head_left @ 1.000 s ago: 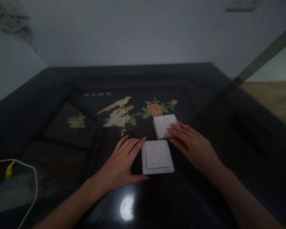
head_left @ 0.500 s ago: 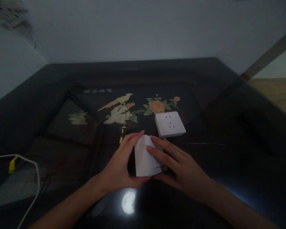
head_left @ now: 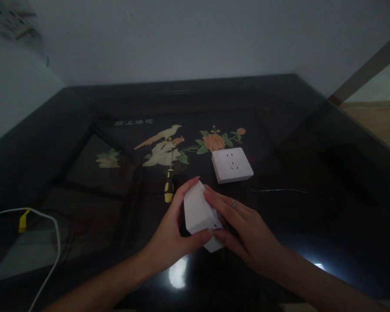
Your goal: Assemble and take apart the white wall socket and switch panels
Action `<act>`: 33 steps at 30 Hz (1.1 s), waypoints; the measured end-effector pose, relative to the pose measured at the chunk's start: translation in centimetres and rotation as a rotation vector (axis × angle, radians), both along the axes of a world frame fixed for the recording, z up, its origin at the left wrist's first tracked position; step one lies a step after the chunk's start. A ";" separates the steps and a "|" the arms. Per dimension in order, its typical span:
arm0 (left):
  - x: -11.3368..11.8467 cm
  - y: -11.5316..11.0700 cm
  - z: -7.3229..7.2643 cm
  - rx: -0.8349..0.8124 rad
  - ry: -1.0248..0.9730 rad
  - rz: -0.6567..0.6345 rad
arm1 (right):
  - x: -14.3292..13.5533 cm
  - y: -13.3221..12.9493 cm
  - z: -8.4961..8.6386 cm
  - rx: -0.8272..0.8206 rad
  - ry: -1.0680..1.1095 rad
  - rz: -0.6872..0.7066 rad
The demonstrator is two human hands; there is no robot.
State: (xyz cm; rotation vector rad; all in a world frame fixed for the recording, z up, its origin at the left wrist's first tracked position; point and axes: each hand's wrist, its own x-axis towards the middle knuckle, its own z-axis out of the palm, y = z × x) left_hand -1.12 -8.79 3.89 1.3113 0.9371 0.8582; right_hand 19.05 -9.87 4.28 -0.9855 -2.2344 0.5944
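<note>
Between my two hands is a white socket box (head_left: 197,210), tilted above the dark table, with a small dark hole at its near edge. My left hand (head_left: 170,234) is closed round its left side, fingers at the far edge and thumb on the near side. From the right, my right hand (head_left: 247,227) grips it with fingertips on top and thumb on the near edge. The fingers cover its right part. A white wall socket (head_left: 232,165) lies face up just beyond my right hand. Left of the box lies a screwdriver (head_left: 169,186) with a black and yellow handle.
The glossy dark table (head_left: 94,260) bears a bird-and-flower picture (head_left: 162,151). A white cable (head_left: 56,236) with a yellow tag (head_left: 22,222) runs along the left. A wall (head_left: 182,39) stands behind the table, and a power strip (head_left: 9,19) is at the upper left.
The socket box has been turned and tilted, so its near corner now points down to the right. My left thumb has come up onto its near side. More of the screwdriver handle shows.
</note>
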 end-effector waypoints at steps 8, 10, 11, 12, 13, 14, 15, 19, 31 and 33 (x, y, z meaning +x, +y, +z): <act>0.0 0.1 -0.1 -0.058 -0.065 0.011 | -0.3 -0.2 -0.4 -0.125 0.047 0.023; 0.0 0.1 -0.2 -0.073 -0.075 0.017 | -0.3 -0.2 -0.4 -0.150 0.058 0.018; 0.1 0.1 -0.2 -0.073 -0.076 0.022 | -0.3 -0.2 -0.4 -0.159 0.062 0.017; 0.1 0.0 -0.2 -0.071 -0.076 0.027 | -0.3 -0.2 -0.4 -0.163 0.065 0.019; 0.1 0.0 -0.2 -0.068 -0.076 0.030 | -0.3 -0.2 -0.4 -0.166 0.067 0.021; 0.1 0.0 -0.1 -0.064 -0.075 0.033 | -0.3 -0.2 -0.4 -0.169 0.070 0.023; 0.1 0.1 -0.1 -0.060 -0.075 0.036 | -0.3 -0.2 -0.4 -0.174 0.072 0.026; 0.1 0.2 -0.1 -0.072 -0.074 0.036 | -0.2 0.0 -0.4 -0.214 0.069 0.026; 0.1 0.3 -0.1 -0.076 -0.077 0.032 | -0.3 0.0 -0.3 -0.213 0.054 0.020; 0.2 0.3 0.0 -0.093 -0.083 0.022 | -0.3 0.0 -0.3 -0.212 0.047 0.022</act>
